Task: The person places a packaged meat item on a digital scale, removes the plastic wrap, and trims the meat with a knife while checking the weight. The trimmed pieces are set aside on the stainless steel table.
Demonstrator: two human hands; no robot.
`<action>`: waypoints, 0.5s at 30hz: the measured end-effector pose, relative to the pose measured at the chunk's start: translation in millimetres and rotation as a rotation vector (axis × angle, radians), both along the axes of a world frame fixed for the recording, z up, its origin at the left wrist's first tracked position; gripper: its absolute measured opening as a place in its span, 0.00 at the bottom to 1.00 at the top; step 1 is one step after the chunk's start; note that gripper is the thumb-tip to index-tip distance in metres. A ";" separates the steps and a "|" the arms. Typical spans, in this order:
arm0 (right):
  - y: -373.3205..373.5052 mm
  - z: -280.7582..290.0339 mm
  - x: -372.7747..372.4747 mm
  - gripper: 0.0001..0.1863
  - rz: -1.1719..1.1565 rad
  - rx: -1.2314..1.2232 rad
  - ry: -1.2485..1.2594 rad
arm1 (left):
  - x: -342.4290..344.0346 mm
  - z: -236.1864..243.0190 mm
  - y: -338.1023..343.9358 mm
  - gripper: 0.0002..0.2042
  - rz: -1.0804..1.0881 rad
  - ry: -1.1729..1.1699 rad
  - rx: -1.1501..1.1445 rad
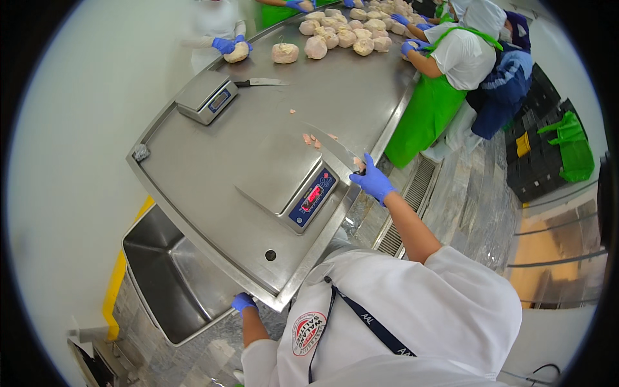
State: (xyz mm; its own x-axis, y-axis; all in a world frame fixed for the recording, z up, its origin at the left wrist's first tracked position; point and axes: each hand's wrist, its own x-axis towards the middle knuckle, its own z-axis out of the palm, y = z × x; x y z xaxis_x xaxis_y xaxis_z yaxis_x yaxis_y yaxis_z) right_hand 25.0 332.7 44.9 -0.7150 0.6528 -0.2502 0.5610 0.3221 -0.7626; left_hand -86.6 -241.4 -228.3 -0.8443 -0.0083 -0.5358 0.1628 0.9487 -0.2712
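The right grip (374, 181) is closed on the handle of a knife (338, 152), whose blade lies over the steel surface (193, 164) toward 10 o'clock, with pale scraps (312, 140) beside it and a lit scale (313, 198) near the hand at 8 o'clock. The left grip (244, 302) is at the surface's near corner by the rim of a metal tub (161, 271) that opens toward 10 o'clock; whether its fingers are closed, I cannot tell. Farther out, a second scale (207, 97) and a second knife (265, 82) sit at 11 o'clock, and pale round pieces of meat (346, 37) cluster at 12.
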 end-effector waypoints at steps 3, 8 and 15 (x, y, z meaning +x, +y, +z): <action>6.9 -6.7 20.5 0.54 0.010 0.067 0.029 | 0.2 -5.6 9.2 0.10 -0.091 -0.016 -0.023; 6.6 21.3 43.6 0.54 0.010 -0.033 -0.114 | -5.7 -20.0 -1.7 0.11 -0.124 -0.001 0.005; 25.0 7.8 61.6 0.53 0.017 0.069 -0.078 | -11.4 -5.0 20.4 0.18 -0.183 -0.168 -0.017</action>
State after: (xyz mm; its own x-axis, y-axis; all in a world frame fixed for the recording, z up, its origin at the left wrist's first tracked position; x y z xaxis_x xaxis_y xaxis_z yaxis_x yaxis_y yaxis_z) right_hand 86.7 357.8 52.7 -0.7060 0.6585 -0.2606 0.6120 0.3820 -0.6925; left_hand -98.0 -221.0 -233.3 -0.7315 0.1264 -0.6701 0.3760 0.8945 -0.2418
